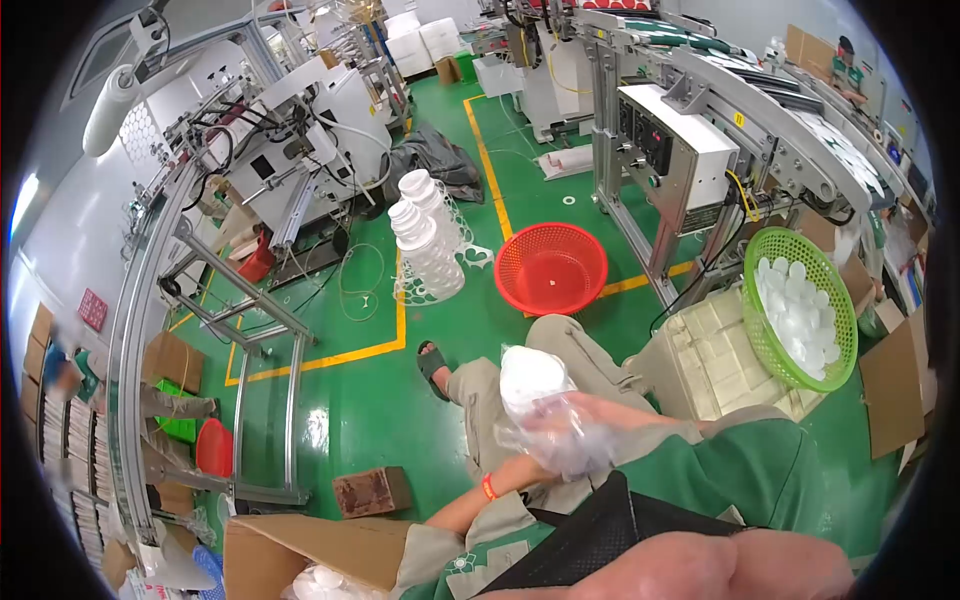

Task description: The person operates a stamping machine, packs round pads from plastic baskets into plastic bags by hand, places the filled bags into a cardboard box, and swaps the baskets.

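On my lap is a stack of white round pieces [532, 376], partly wrapped in a clear plastic bag [575, 448]. My right hand [562, 409] reaches in from the right and lies closed around the stack and the bag's film. From the lower left comes my left hand [532, 468], an orange band on its wrist, gripping the lower part of the bag. Its fingertips are partly hidden by the plastic. To my right, a green basket [838, 290] holds many loose white round pieces [797, 318] and rests tilted on a cream crate [700, 350].
A red basket [551, 300] stands on the floor ahead, near white perforated stacks [430, 250]. A cardboard box [310, 550] with white pieces is at my lower left, beside a brown block [372, 492]. Machine frames rise left and right. Other people stand at the far edges.
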Demonstrator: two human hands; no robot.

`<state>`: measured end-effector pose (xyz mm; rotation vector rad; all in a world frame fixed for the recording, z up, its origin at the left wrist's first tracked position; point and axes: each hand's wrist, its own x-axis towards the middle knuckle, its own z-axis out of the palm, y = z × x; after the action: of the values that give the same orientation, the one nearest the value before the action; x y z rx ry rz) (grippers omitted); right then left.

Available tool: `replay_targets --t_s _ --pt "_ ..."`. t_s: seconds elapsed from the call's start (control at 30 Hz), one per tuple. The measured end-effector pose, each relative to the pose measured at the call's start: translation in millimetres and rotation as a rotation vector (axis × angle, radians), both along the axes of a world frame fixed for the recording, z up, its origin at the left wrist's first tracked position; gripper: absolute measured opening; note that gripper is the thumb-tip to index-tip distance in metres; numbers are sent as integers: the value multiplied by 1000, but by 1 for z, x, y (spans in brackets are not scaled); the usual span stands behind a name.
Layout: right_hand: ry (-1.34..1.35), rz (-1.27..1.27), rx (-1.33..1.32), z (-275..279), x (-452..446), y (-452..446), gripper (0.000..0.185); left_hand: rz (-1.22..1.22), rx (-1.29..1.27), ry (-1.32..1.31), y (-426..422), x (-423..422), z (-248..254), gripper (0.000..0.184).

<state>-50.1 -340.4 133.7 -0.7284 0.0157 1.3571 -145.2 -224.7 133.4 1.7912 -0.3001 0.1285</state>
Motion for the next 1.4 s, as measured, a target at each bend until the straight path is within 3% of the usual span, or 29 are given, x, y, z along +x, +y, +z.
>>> replay_targets --t_s 0.03,0.07,0.13,0.23,0.27,0.33,0.37,0.4,0.47,0.5,0.57,0.6,0.67,0.8,0.87,0.9,0.93,0.97,1.0,1.03,1.07,1.1,1.13,1.17,1.2,1.27,1.3,1.33,1.4 --pt "364 10 -221 6 11 18 28 -33 -59 63 -5 -6 1 22" --pt "1158 159 -28 -11 38 14 28 -51 -93 90 -7 -7 3 21" --pt "874 223 249 -13 55 13 27 -53 -146 123 -13 0 16 17" --pt "183 345 52 8 75 31 23 38 -158 127 -16 12 30 13" --pt "182 343 51 13 75 37 23 97 -110 73 -15 16 32 12" --pt "-856 710 11 22 73 43 15 230 199 -242 -6 25 28 8" --pt "-1077 836 -64 25 79 46 17 348 417 -470 1 32 28 6" --pt "-1300 961 -143 29 85 49 21 401 426 -393 0 28 28 9" --pt "-1166 790 -456 47 83 52 18 494 442 -559 2 23 30 10" --pt "-646 556 -373 61 87 49 12 491 445 -566 5 23 29 10" --pt "-439 374 -410 52 95 49 16 749 258 -445 10 24 28 15" --pt "-367 332 -398 51 92 48 16 706 294 -405 14 21 32 21" --pt "-642 409 -316 49 87 50 20 709 585 -340 21 20 35 35" --pt "-1083 581 -236 60 80 43 23 740 417 -266 35 35 33 54" --pt "-1134 479 -236 55 87 44 28 468 314 -236 39 40 22 64" --pt "-955 401 -211 54 91 43 31 402 337 -245 36 38 18 69" --pt "-778 314 -183 52 93 42 33 382 339 -245 34 36 16 69" --pt "-846 319 -183 57 88 39 35 436 432 -241 34 34 15 73" --pt "-877 300 -172 68 77 36 23 484 529 -238 34 33 14 76" --pt "-1068 354 -139 61 79 41 24 499 406 -139 32 32 17 88" --pt "-1255 410 -109 53 81 44 25 465 413 -135 31 32 20 88" --pt "-1241 378 -118 55 78 44 25 582 674 -164 32 32 23 93" --pt "-1556 447 22 58 73 45 27 695 939 -203 33 31 29 99" --pt "-1869 513 167 63 68 46 29 656 964 -227 32 28 40 106" --pt "-1854 477 153 69 63 47 29 618 978 -228 33 29 40 106" --pt "-1880 729 151 82 52 43 30 434 425 -173 31 27 32 101" --pt "-1970 641 111 100 42 34 28 385 185 -155 29 27 27 97" --pt "-1949 619 100 94 39 33 28 362 192 -137 26 26 20 97" --pt "-1981 477 -184 81 30 31 34 441 -246 18 26 26 1 83"
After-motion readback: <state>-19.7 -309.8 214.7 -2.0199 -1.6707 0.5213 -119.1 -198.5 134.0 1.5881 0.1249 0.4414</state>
